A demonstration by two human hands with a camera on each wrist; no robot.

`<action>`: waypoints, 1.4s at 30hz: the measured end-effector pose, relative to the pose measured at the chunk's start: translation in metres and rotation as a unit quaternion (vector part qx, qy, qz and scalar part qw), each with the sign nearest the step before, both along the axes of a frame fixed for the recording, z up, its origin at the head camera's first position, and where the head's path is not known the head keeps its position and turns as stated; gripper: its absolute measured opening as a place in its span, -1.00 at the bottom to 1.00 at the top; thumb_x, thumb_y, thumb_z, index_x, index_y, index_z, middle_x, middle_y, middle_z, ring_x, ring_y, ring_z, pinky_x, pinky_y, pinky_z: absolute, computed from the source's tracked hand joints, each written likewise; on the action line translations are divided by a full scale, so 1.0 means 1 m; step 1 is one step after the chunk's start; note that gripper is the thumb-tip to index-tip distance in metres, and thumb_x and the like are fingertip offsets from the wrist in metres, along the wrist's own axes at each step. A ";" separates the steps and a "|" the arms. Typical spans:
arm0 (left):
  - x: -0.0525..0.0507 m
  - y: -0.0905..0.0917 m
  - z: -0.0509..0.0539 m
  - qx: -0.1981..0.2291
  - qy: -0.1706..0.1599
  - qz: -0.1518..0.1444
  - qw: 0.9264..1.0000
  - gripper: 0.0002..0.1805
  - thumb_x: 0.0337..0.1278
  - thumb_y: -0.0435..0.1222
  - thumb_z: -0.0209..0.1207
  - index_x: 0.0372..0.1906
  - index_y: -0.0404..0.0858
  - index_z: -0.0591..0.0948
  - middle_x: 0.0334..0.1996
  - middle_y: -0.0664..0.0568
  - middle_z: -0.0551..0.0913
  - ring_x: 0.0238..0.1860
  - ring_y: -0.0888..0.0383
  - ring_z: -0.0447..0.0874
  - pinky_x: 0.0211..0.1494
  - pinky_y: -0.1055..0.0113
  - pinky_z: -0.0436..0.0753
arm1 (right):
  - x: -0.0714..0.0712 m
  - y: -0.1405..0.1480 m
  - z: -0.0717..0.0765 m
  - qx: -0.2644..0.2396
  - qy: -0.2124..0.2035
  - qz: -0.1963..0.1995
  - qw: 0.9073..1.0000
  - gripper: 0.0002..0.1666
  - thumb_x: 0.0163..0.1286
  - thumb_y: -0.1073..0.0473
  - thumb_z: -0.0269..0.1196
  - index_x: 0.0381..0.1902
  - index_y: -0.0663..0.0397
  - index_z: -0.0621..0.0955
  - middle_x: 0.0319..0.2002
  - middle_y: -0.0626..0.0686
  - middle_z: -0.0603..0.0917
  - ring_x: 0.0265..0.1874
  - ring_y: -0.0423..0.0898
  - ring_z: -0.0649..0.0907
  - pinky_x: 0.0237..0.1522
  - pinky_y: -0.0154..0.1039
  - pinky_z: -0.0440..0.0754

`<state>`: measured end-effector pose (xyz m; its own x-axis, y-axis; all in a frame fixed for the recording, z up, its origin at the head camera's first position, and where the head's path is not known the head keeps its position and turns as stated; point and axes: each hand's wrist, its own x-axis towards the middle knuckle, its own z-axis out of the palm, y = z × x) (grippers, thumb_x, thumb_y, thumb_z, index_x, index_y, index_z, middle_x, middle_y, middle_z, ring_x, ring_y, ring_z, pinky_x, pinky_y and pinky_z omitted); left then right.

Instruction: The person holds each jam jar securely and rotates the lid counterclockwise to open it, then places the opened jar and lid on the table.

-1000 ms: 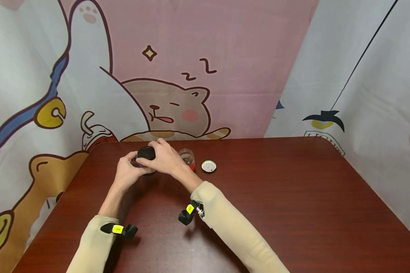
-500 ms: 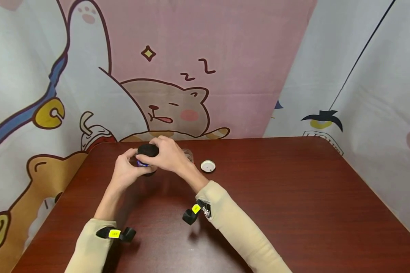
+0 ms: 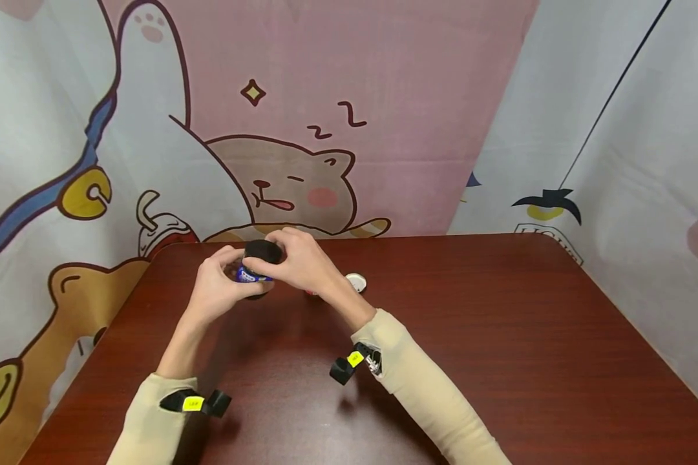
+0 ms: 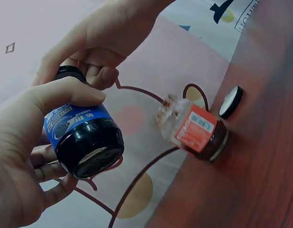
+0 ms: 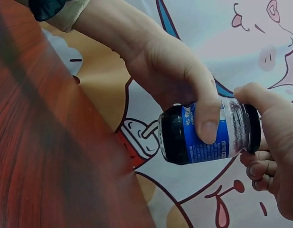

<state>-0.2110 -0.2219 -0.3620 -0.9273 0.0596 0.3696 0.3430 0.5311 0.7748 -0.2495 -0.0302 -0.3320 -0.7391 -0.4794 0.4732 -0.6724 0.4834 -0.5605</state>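
Note:
A glass jar (image 4: 87, 142) with a blue label and dark contents is held up over the far left part of the table. Its body is gripped by my left hand (image 3: 215, 284), thumb across the label in both wrist views. On top sits a black lid (image 5: 253, 127), which my right hand (image 3: 308, 261) holds between thumb and curled fingers. The lid covers the jar's mouth. Behind my right wrist stands a lidless glass jar (image 4: 196, 130) with a red label, nearly hidden in the head view. Beside it a loose lid (image 3: 357, 282) lies with its white inside up.
The brown wooden table (image 3: 471, 336) reaches back to a cartoon-printed cloth (image 3: 407, 116). Its back edge runs just behind the hands. Camera mounts are strapped to both sleeves, with the left mount (image 3: 194, 403) low over the table.
Both hands have moved slightly right and up with the blue-labelled jar, showing more of its label. My right forearm has shifted right and now covers most of the red-labelled jar.

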 end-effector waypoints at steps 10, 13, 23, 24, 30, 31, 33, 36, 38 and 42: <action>0.007 0.012 0.015 -0.020 0.018 -0.014 1.000 -0.50 -0.26 -0.24 0.58 -0.04 -0.17 0.73 -0.34 0.07 0.51 -0.36 0.16 0.50 -0.38 0.44 0.53 | 0.006 0.016 0.010 -0.014 -0.002 0.006 1.000 -0.53 0.20 -0.30 0.37 -0.15 -0.11 0.67 -0.41 -0.16 0.60 -0.41 -0.30 0.52 -0.39 -0.42 0.49; 0.009 0.016 0.018 -0.026 0.017 -0.018 0.999 -0.47 -0.27 -0.23 0.59 -0.03 -0.17 0.73 -0.36 0.07 0.49 -0.37 0.16 0.50 -0.39 0.43 0.53 | 0.007 0.021 0.012 -0.020 0.002 0.006 1.000 -0.54 0.20 -0.28 0.38 -0.16 -0.11 0.67 -0.45 -0.16 0.60 -0.46 -0.30 0.51 -0.41 -0.41 0.49; 0.016 0.028 0.022 -0.041 0.028 -0.033 0.998 -0.43 -0.28 -0.22 0.60 0.00 -0.21 0.72 -0.36 0.08 0.47 -0.36 0.15 0.46 -0.41 0.41 0.51 | 0.012 0.036 0.013 -0.036 -0.003 0.016 0.999 -0.57 0.18 -0.26 0.40 -0.17 -0.12 0.69 -0.59 -0.15 0.52 -0.59 -0.28 0.46 -0.54 -0.38 0.41; 0.016 0.029 0.023 -0.042 0.031 -0.034 0.998 -0.44 -0.29 -0.22 0.60 -0.01 -0.21 0.72 -0.36 0.08 0.46 -0.36 0.15 0.45 -0.42 0.40 0.51 | 0.012 0.037 0.013 -0.040 -0.003 0.017 0.999 -0.58 0.18 -0.26 0.41 -0.17 -0.12 0.69 -0.60 -0.15 0.51 -0.59 -0.28 0.46 -0.55 -0.38 0.41; 0.015 0.037 0.022 -0.041 0.035 -0.048 0.997 -0.43 -0.31 -0.23 0.61 0.00 -0.19 0.73 -0.36 0.05 0.48 -0.37 0.14 0.49 -0.37 0.40 0.54 | 0.013 0.048 0.012 -0.054 -0.007 0.022 0.998 -0.62 0.17 -0.23 0.42 -0.22 -0.14 0.69 -0.63 -0.14 0.48 -0.62 -0.28 0.44 -0.56 -0.36 0.40; 0.015 0.039 0.021 -0.042 0.035 -0.051 0.997 -0.42 -0.30 -0.22 0.61 0.01 -0.20 0.73 -0.35 0.05 0.48 -0.36 0.14 0.50 -0.36 0.40 0.55 | 0.014 0.050 0.012 -0.057 -0.008 0.024 0.998 -0.64 0.17 -0.22 0.43 -0.23 -0.15 0.69 -0.63 -0.14 0.47 -0.62 -0.28 0.44 -0.56 -0.35 0.40; 0.015 0.043 0.021 -0.046 0.036 -0.056 0.997 -0.40 -0.30 -0.21 0.61 0.03 -0.19 0.73 -0.35 0.04 0.49 -0.35 0.13 0.52 -0.34 0.40 0.57 | 0.014 0.055 0.011 -0.063 -0.013 0.024 0.998 -0.66 0.17 -0.20 0.43 -0.24 -0.15 0.69 -0.63 -0.14 0.48 -0.62 -0.28 0.45 -0.55 -0.35 0.41; 0.014 0.050 0.022 -0.049 0.037 -0.064 0.996 -0.39 -0.29 -0.18 0.60 0.04 -0.19 0.73 -0.35 0.03 0.49 -0.34 0.12 0.50 -0.36 0.39 0.55 | 0.015 0.062 0.010 -0.064 -0.015 0.013 0.998 -0.67 0.16 -0.19 0.44 -0.25 -0.17 0.69 -0.62 -0.14 0.48 -0.61 -0.27 0.45 -0.54 -0.34 0.41; 0.014 0.054 0.024 -0.051 0.038 -0.067 0.996 -0.39 -0.31 -0.18 0.60 0.03 -0.19 0.73 -0.36 0.04 0.49 -0.34 0.12 0.50 -0.37 0.39 0.54 | 0.015 0.067 0.010 -0.062 -0.013 0.003 0.998 -0.66 0.15 -0.20 0.44 -0.24 -0.17 0.69 -0.61 -0.14 0.48 -0.59 -0.27 0.45 -0.53 -0.34 0.41; 0.011 0.064 0.024 -0.056 0.049 -0.074 0.995 -0.42 -0.31 -0.19 0.60 0.00 -0.21 0.74 -0.37 0.04 0.49 -0.35 0.13 0.49 -0.36 0.38 0.53 | 0.015 0.075 0.009 -0.068 -0.015 -0.008 0.998 -0.64 0.13 -0.18 0.46 -0.24 -0.13 0.69 -0.61 -0.13 0.47 -0.58 -0.24 0.45 -0.53 -0.33 0.40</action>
<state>-0.2000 -0.1578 -0.3384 -0.8651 0.2379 0.4415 0.4947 0.5500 0.6729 -0.2340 0.0451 -0.3230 -0.7614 -0.3993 0.5108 -0.6467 0.4123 -0.6417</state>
